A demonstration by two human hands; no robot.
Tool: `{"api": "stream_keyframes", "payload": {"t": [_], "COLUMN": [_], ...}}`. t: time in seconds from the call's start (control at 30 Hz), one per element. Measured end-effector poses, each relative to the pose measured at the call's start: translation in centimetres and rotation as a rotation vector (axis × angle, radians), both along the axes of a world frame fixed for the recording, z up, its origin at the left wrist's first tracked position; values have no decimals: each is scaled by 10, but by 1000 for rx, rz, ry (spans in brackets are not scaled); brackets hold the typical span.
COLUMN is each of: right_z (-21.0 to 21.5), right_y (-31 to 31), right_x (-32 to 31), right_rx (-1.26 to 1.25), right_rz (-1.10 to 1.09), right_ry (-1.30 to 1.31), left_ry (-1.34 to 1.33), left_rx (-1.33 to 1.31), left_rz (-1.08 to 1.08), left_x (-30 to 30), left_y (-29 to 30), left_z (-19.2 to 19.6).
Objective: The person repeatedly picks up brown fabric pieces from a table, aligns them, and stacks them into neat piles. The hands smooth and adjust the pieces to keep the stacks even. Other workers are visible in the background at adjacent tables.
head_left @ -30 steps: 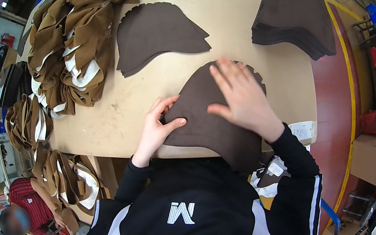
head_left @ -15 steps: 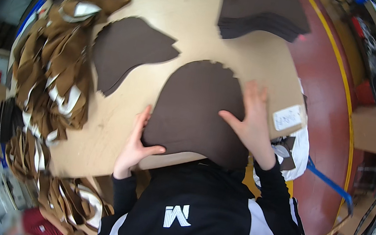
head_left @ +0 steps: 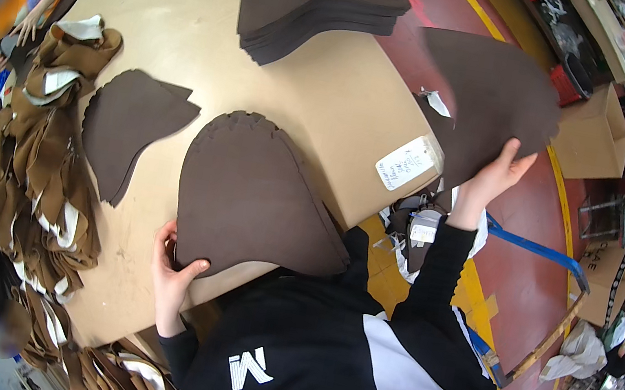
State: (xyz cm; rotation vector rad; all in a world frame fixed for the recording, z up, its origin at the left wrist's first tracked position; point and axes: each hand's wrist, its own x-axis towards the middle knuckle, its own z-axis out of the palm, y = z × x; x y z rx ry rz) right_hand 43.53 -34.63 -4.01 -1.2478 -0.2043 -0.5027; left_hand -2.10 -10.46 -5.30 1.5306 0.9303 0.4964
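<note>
Two hands busy: left hand (head_left: 171, 275) fingers pinch near edge of brown stack (head_left: 251, 189) on bench (head_left: 192, 26); right hand (head_left: 493, 176) fingers grip lifted brown piece (head_left: 489, 101), right of stack. Step looks like peeling off top piece; next needs clear landing spot.

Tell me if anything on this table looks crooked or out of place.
The brown stack under the left hand overhangs the table edge toward the person. The right hand holds one brown piece out past the table.
</note>
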Motion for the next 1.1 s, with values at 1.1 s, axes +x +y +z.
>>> {"api": "stream_keyframes", "payload": {"t": [1.1], "right_z": [31], "right_y": [142], "right_x": [-181], "right_rx": [-1039], "right_rz": [1520], "right_ry": [-1182], "left_ry": [-14], "left_rx": [316], "left_rz": [-6], "left_x": [12], "left_y": [-19], "left_z": [7]}}
